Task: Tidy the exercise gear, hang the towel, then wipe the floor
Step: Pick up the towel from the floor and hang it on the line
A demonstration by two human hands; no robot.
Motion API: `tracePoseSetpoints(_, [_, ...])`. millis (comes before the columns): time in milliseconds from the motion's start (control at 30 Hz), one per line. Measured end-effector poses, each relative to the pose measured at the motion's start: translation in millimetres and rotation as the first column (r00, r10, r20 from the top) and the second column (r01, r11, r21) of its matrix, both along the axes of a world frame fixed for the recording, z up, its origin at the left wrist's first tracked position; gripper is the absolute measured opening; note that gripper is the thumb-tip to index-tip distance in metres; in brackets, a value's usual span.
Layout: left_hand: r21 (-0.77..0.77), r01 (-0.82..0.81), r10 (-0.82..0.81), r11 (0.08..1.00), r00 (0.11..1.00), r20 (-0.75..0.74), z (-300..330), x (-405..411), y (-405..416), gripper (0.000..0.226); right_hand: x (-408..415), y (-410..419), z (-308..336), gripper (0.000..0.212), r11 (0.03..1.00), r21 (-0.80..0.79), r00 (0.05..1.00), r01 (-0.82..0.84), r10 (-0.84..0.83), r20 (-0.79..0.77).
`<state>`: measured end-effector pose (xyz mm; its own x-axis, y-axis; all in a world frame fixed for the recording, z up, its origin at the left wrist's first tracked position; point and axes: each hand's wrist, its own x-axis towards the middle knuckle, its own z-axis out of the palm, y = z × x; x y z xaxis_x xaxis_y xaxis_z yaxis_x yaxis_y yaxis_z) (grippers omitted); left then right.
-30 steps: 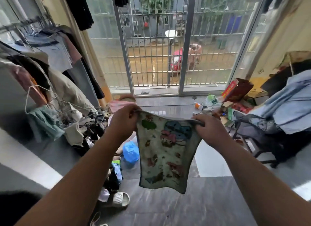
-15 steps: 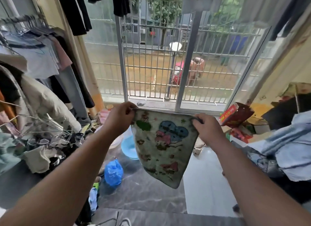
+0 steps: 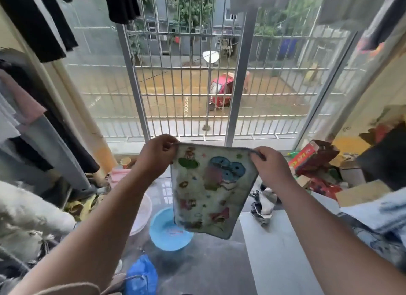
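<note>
A small pale towel (image 3: pixel 208 189) printed with cartoon figures hangs flat and spread out in front of me, stretched by its top edge. My left hand (image 3: pixel 157 156) pinches its top left corner and my right hand (image 3: pixel 271 166) pinches its top right corner. Both hands are held out at about the height of the window sill, in front of the barred sliding door (image 3: pixel 186 86). The towel's lower edge hangs free above a blue basin (image 3: pixel 169 231) on the grey tiled floor (image 3: pixel 219 268).
Dark and grey garments (image 3: pixel 44 20) hang overhead along the top. A clothes rack with hung clothing (image 3: pixel 33 130) fills the left. A blue plastic bag (image 3: pixel 140 277) lies on the floor below. Boxes and clutter (image 3: pixel 314 160) and a blue cloth (image 3: pixel 377 209) crowd the right.
My view has tilted up and moved closer to the barred door. Both hands have raised the spread towel while keeping their hold on its top corners.
</note>
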<state>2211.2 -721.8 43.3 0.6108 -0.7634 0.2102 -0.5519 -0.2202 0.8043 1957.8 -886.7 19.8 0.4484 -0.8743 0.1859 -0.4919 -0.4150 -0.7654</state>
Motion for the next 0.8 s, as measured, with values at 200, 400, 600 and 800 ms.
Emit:
tracePoseSetpoints(200, [0.034, 0.016, -0.016, 0.999, 1.000, 0.019, -4, 57, -103, 0.012, 57, -109, -15, 0.017, 0.998, 0.052, 0.999, 0.029, -0.028, -0.030])
tracePoseSetpoints(400, [-0.015, -0.035, 0.034, 0.999, 0.999, -0.012, -13, 104, -228, 0.010, 114, -248, -31, 0.026, 0.994, 0.107, 1.000, -0.016, 0.014, 0.016])
tracePoseSetpoints(600, [-0.033, -0.151, 0.150, 0.988, 0.988, -0.026, -14, 147, -346, 0.010, 168, -387, -18, 0.024, 0.990, 0.096, 0.994, -0.104, 0.099, 0.055])
tracePoseSetpoints(800, [-0.030, -0.210, 0.209, 0.977, 0.978, -0.021, -14, 191, -431, 0.012, 231, -488, -12, 0.015, 0.983, 0.080, 0.985, -0.166, 0.161, 0.066])
